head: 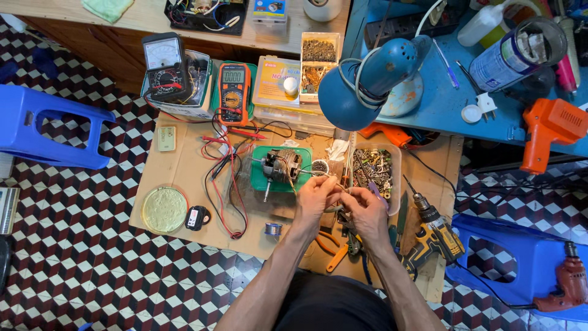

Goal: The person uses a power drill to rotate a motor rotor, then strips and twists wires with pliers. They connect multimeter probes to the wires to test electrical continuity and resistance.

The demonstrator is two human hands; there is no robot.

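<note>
Green tray (260, 182) carries a small electric motor (281, 165) on floor cardboard (184, 178). Just right, left hand (315, 195) fingers pinch thin wire (334, 181) from the motor; right hand (365, 211) fingers curl, touching the left, contents unclear. Cordless drill (435, 233) lies farther right.

- Two of my hands are in view: left hand (316, 195) at the centre, right hand (366, 211) just toward 4 o'clock from it.
- Two meters at 11 o'clock: one analogue meter (164, 66), one orange digital multimeter (234, 92).
- One electric motor (282, 166) on one green tray (260, 181), at 12 o'clock from my hands.
- Two drills: one yellow cordless drill (436, 236) at 3 o'clock, one red corded drill (569, 282) at 4 o'clock.
- Two blue plastic stools: stool one (43, 132) at 9 o'clock, stool two (520, 270) at 4 o'clock.
- One blue desk lamp (367, 76) at 1 o'clock.
- One orange heat tool (548, 129) at 2 o'clock.
- One clear parts bin (375, 168) at 1 o'clock.
- One round yellow lid (164, 209) at 9 o'clock.
</note>
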